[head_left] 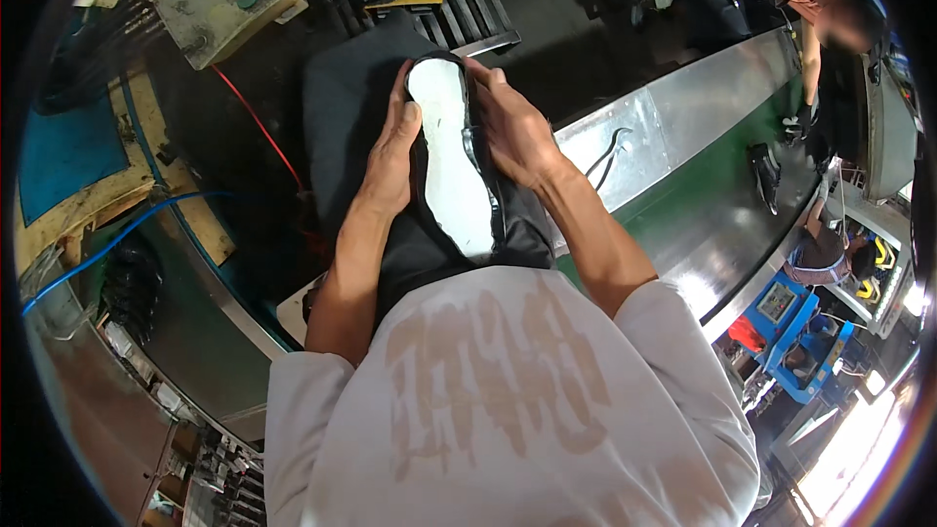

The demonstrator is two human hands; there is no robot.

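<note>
Above my lap, between both hands, is a black shoe [451, 151] held sole side up. Its underside is white, and a glossy black edge runs round it. My left hand [392, 161] grips the left side near the far end, thumb along the rim. On the opposite side, my right hand [515, 132] wraps the shoe with its fingers partly hidden. Dark cloth [342, 88] covers my legs beneath it.
To the right runs a green conveyor belt [659, 210] with a metal border, carrying another black shoe [765, 178]. Two people work beyond it. A control box [220, 5] with a green button stands far left; a red cable [256, 122] and blue hose [112, 234] lie nearby.
</note>
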